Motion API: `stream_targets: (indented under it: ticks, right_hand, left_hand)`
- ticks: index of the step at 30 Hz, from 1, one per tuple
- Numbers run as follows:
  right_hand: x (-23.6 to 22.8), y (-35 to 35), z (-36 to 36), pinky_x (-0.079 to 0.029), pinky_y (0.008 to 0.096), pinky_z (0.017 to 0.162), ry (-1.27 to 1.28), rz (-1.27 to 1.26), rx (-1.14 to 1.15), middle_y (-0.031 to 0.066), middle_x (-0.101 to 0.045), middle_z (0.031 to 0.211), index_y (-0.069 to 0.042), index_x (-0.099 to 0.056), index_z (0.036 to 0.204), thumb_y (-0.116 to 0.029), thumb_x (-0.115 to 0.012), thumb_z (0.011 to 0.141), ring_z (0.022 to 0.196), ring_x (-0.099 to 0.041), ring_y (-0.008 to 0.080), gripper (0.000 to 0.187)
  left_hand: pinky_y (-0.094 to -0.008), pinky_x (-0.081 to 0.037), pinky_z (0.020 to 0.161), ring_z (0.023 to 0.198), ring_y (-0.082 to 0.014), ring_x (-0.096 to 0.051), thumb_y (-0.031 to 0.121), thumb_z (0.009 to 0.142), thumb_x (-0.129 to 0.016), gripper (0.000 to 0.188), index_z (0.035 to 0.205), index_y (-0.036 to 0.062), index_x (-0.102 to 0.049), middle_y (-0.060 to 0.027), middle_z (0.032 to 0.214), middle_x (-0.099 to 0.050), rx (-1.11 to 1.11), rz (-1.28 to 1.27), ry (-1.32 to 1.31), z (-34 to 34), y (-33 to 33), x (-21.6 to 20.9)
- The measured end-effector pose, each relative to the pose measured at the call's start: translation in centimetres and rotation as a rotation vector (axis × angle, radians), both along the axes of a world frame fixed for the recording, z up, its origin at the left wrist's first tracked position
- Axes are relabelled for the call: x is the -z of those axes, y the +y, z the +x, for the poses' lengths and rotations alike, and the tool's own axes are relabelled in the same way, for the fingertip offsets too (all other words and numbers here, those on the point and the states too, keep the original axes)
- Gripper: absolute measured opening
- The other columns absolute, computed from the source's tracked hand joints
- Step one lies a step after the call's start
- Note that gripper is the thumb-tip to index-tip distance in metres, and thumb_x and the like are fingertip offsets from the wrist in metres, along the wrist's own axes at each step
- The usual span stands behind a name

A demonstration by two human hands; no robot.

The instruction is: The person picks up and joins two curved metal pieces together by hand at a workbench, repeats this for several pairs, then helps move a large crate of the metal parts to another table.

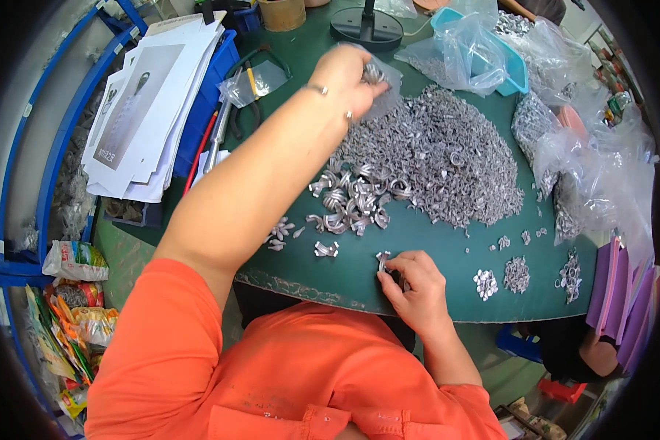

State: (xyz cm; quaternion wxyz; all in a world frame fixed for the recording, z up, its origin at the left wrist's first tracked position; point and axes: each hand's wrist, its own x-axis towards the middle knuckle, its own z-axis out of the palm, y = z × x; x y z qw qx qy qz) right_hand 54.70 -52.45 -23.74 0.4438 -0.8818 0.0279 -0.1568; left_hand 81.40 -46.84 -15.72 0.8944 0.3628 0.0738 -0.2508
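Observation:
My left arm stretches across the table, and my left hand (pixel 348 73) is closed at the far side, slightly blurred. In its fingers is a small clear plastic bag (pixel 390 101) with silvery pieces inside. Below it spreads a large heap of small grey metal parts (pixel 458 158). At the near edge my right hand (pixel 418 287) is closed, pinching a curved silver metal piece (pixel 383 259) between thumb and fingers. Similar thick curved metal pieces (pixel 352 199) lie in a cluster beside the heap. One curved piece (pixel 326 250) lies apart, near a few small drop-shaped parts (pixel 279 232).
Small piles of metal parts (pixel 517 274) lie at the right front. Clear bags of parts (pixel 594 161) and a turquoise basket (pixel 517 64) stand far right. Printed sheets (pixel 136 110) lean over a blue bin (pixel 224 70), beside pliers (pixel 249 117). A black round base (pixel 365 31) stands at the back.

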Motion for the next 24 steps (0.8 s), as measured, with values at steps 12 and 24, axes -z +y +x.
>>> stream_targets:
  ticks: [12,24]
  right_hand:
    - [0.0,-1.3,0.2,-0.039,0.0182,0.048,-0.066,0.242,0.037,0.0063,-0.057,0.084,-0.001,-0.06,0.082,0.003,-0.068,0.064,0.054,-0.047,0.0058,0.02]
    - [-1.3,-0.4,0.9,-0.043,0.0246,0.051,0.106,0.163,-0.272,0.0069,-0.057,0.08,-0.003,-0.059,0.083,-0.001,-0.069,0.064,0.059,-0.052,0.0143,0.021]
  left_hand:
    - [-0.0163,-0.041,0.052,0.062,-0.0029,-0.049,0.009,0.074,-0.067,0.024,0.096,0.0018,-0.06,-0.001,0.08,-0.058,0.514,0.694,-0.784,-11.9,6.8,2.3]
    - [-0.0232,-0.05,0.061,0.07,-0.0138,-0.059,-0.001,0.069,-0.066,0.021,0.09,-0.0016,-0.061,-0.0085,0.084,-0.058,0.537,0.878,-1.115,-18.0,12.3,6.4]
